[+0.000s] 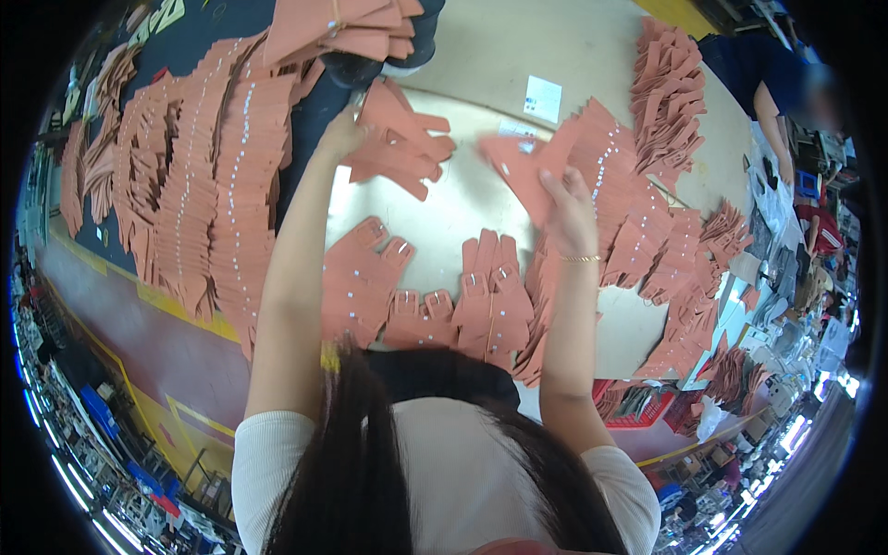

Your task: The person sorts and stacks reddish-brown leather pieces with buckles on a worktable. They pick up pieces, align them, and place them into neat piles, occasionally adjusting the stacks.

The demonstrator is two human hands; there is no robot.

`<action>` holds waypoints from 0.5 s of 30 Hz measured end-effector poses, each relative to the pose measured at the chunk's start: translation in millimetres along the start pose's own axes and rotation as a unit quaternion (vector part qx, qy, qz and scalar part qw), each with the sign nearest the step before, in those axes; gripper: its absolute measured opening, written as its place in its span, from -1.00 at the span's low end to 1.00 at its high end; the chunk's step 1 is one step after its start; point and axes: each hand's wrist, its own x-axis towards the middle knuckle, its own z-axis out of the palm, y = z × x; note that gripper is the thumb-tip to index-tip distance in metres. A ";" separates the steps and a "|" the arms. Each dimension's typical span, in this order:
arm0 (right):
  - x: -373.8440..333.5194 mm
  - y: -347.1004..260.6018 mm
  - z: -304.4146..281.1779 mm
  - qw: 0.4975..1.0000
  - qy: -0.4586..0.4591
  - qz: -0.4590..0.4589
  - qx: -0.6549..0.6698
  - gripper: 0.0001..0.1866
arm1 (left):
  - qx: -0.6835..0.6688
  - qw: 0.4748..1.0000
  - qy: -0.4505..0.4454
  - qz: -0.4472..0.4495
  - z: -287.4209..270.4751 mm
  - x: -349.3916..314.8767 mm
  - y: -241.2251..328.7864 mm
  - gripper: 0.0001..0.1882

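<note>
My left hand (344,131) is closed on the left edge of a small bundle of terracotta strap-like cut pieces (402,143), fanned out over the pale table. In my right hand (571,205), thumb on top, is a flat terracotta cut piece (525,180), slightly blurred at its far end. Close to my body lie several terracotta pieces with metal buckles (405,302), some in a bundle (495,301). Just right of my right hand, a long overlapping row of the same cut pieces (610,176) carries small white stickers.
Long rows of terracotta pieces (245,157) cover a dark surface at left. Another stack (338,28) is at the far edge, beside dark rounded objects. A white paper (543,99) lies on the table (490,55). A red crate (638,407) stands low right. Another person's arm (772,129) reaches in at far right.
</note>
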 end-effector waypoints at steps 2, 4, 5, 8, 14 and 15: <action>-2.3 13.2 41.6 0.995 -0.043 0.017 0.091 -0.74 | -0.018 1.000 0.025 0.003 -5.1 -14.4 1.1 -0.43; -2.8 36.2 89.0 0.991 -0.086 0.023 0.101 -0.71 | -0.064 0.995 0.072 0.039 -15.3 -32.0 -3.6 -0.45; -3.8 48.4 110.8 0.987 -0.114 0.101 0.042 -0.71 | -0.089 0.992 0.079 0.043 -22.0 -42.6 -8.0 -0.47; -41.8 92.5 149.7 0.925 -0.303 0.182 -0.137 -0.76 | -0.144 0.983 0.098 0.055 -40.3 -80.2 -25.0 -0.51; -143.2 139.8 94.5 0.771 -0.465 0.050 -0.432 -0.62 | -0.171 0.985 0.018 0.005 -42.1 -175.5 -57.9 -0.54; -155.7 140.8 74.9 0.782 -0.438 0.066 -0.438 -0.63 | -0.218 0.976 -0.006 -0.017 -34.7 -195.0 -59.2 -0.55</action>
